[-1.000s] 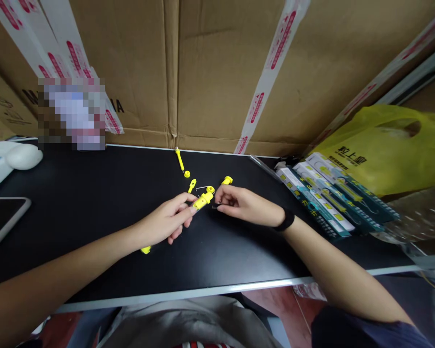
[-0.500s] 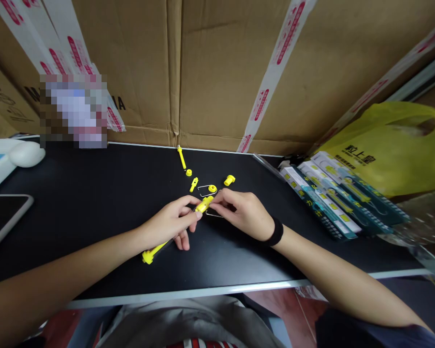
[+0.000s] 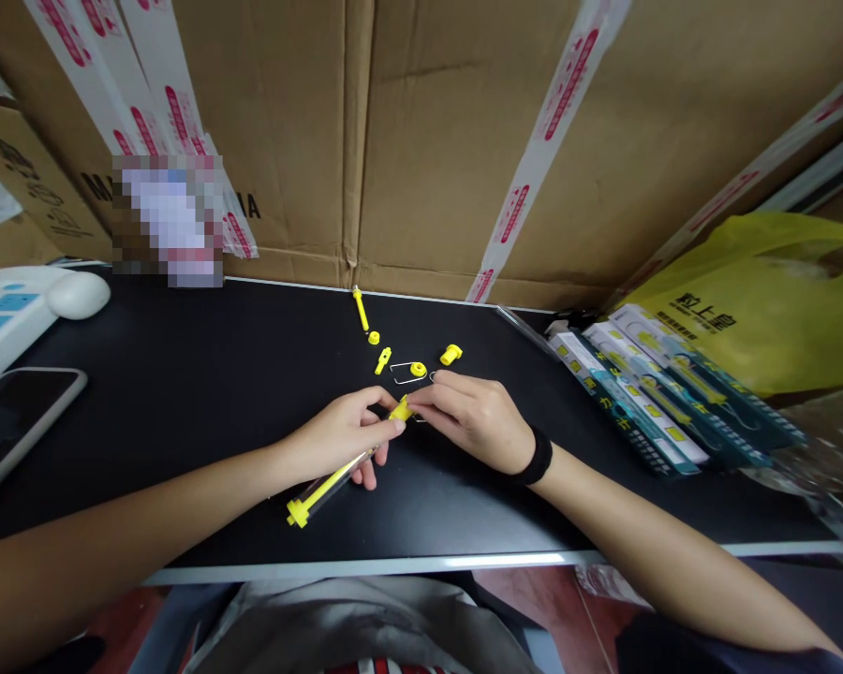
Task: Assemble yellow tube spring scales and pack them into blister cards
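My left hand [image 3: 347, 437] is closed round a long tube with a yellow plunger [image 3: 321, 489]; its yellow end sticks out toward me at the lower left. My right hand [image 3: 474, 418], with a black band on the wrist, pinches at the tube's yellow tip [image 3: 401, 409], where a thin wire piece shows. Just beyond the hands on the black tabletop [image 3: 203, 374] lie loose yellow parts: a thin rod [image 3: 361, 310], a small cap [image 3: 374, 337], a short peg [image 3: 383, 360], a ring [image 3: 417, 370] on a wire clip, and a stubby piece [image 3: 451, 355].
Taped cardboard boxes [image 3: 421, 140] wall off the back. Several packaged items [image 3: 646, 393] lie fanned at the right, by a yellow plastic bag [image 3: 751, 300]. At the left are a phone [image 3: 10, 421], a white power strip [image 3: 0, 318] and a white rounded object [image 3: 77, 293].
Both hands have drawn slightly toward me with the tube. More of the yellow plunger end now shows below my left hand. My right hand has closed in on the tube's tip.
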Demonstrator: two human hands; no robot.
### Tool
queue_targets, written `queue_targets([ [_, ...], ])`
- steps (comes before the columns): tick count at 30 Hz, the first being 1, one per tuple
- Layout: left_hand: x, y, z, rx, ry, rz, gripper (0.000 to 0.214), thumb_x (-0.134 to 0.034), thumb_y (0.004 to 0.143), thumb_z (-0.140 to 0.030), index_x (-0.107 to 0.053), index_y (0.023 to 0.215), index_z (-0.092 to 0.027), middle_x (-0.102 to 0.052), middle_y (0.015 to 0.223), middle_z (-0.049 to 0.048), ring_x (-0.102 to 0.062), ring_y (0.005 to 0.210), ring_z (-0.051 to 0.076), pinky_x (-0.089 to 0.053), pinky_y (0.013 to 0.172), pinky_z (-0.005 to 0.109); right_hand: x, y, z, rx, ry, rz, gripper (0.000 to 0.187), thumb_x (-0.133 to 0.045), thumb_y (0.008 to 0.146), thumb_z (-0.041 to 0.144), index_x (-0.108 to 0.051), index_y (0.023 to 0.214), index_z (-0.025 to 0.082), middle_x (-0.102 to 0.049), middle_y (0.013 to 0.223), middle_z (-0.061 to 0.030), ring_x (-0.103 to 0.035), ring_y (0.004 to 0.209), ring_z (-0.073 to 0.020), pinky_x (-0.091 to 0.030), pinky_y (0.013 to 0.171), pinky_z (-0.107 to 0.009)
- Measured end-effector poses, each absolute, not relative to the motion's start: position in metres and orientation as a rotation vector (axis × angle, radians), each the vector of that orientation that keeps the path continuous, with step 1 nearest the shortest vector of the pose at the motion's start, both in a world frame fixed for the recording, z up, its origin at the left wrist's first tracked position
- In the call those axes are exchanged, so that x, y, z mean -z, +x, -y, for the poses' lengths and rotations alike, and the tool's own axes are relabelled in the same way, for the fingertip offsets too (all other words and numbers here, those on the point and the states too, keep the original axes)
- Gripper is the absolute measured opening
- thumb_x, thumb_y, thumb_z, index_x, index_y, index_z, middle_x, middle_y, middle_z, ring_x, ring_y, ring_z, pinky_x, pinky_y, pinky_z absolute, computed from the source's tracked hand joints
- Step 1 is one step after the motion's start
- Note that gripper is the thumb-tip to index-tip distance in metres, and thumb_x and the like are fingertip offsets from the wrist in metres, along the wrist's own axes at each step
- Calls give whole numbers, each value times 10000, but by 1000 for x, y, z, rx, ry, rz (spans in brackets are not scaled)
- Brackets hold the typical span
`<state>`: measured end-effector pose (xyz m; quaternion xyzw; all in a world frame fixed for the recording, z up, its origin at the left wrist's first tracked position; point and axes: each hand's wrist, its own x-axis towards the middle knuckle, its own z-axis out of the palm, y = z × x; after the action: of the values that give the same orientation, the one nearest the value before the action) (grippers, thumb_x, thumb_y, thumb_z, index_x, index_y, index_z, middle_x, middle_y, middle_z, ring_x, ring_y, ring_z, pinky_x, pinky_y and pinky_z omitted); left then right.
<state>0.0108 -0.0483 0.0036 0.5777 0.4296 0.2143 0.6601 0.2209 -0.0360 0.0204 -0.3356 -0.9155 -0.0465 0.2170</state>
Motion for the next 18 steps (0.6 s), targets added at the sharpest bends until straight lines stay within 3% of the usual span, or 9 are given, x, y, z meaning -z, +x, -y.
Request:
queue_targets([
  [12,-7,14,52,-476,1368,-1033,169,-540,878,-343,-473,942,-201,-551,566,-84,-517,321,78,-371,309,141,-15,212,34,-172,-987,2469,127,-513,943,225,-622,887,188,-687,862,-51,-635,771,-155,-454,708,-251],
  [18,-6,16,48,-499,1372,-1077,310,-545,866,-500,-463,876,-202,-536,481,-77,-519,311,100,-363,294,146,-20,208,39,-258,-1008,2521,127,-443,949,199,-546,876,199,-674,831,-41,-620,721,-153,-427,652,-247],
])
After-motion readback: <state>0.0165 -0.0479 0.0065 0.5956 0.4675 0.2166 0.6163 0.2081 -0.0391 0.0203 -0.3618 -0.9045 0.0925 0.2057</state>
